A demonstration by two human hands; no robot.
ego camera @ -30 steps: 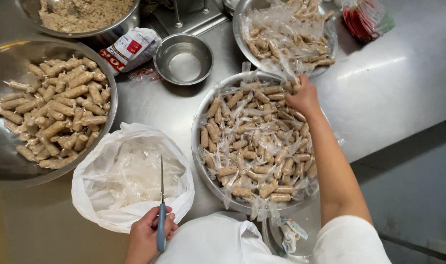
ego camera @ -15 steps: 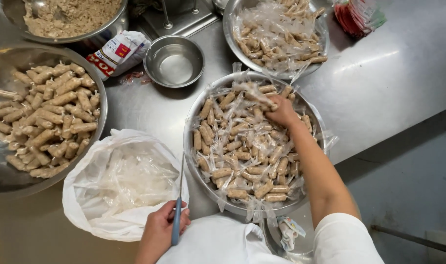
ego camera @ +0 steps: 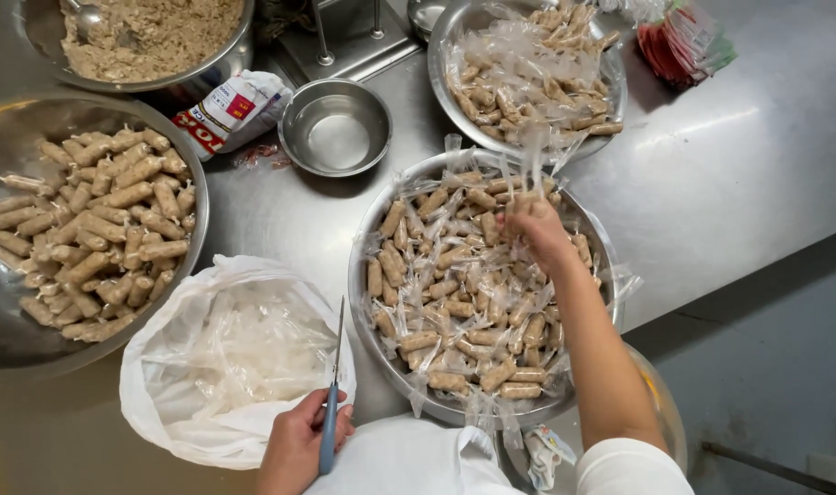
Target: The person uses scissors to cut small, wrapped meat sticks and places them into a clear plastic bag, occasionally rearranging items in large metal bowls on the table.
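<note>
- The right hand (ego camera: pixel 535 229) reaches into the round metal bowl (ego camera: pixel 370 229) in front of the person, fingers pinched together on the clear plastic wrap of one brown roll — the wrap's loose end sticks up above the knuckles.
- That bowl is heaped with plastic-wrapped rolls (ego camera: pixel 454 302), lying every which way, their twisted ends poking over the rim.
- The left hand (ego camera: pixel 298 445) sits low near the person's body, closed around the blue handle of a pair of scissors (ego camera: pixel 332 403); the blades point up and away, shut, over the edge of a white plastic bag (ego camera: pixel 225 367).
- The white bag lies open on the steel table (ego camera: pixel 757 174), just left of the bowl, with crumpled clear wrappers inside it.
- To the far left, a large metal basin (ego camera: pixel 33 339) holds unwrapped brown rolls (ego camera: pixel 97 229), piled to one side.
- At the top, a second bowl of wrapped rolls (ego camera: pixel 528 73) stands just beyond the near one, almost touching it.
- A small empty steel bowl (ego camera: pixel 335 126) stands between the basins — beside it lies a red-and-white packet (ego camera: pixel 230 110).
- Top left, a pot of crumbly beige filling (ego camera: pixel 152 37) shows in part.
</note>
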